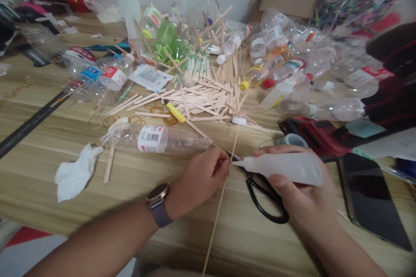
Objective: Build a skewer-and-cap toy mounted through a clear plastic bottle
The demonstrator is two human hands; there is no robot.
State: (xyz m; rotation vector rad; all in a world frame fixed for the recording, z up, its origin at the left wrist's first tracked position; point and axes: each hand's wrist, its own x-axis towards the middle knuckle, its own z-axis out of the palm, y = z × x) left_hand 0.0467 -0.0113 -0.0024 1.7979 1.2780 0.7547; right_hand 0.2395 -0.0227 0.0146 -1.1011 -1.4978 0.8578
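Note:
My left hand (201, 177) pinches a long thin wooden skewer (217, 216) that runs from the table's front edge up to a white bottle cap (239, 120). My right hand (299, 192) is wrapped round a white squeeze glue bottle (286, 168). Its nozzle points left and touches the skewer right at my left fingertips. Black-handled scissors (264, 201) lie on the wooden table (65, 169) beneath my right hand. A clear plastic bottle (156, 138) with a white label lies just behind my left hand.
A heap of flat wooden sticks (201, 99) and skewers lies mid-table, with rubber bands (136, 119) and a yellow cutter (174, 111). Several empty bottles (292, 69) crowd the back. A crumpled tissue (76, 173) lies left; a red tool (312, 134) and a dark phone (373, 199) sit right.

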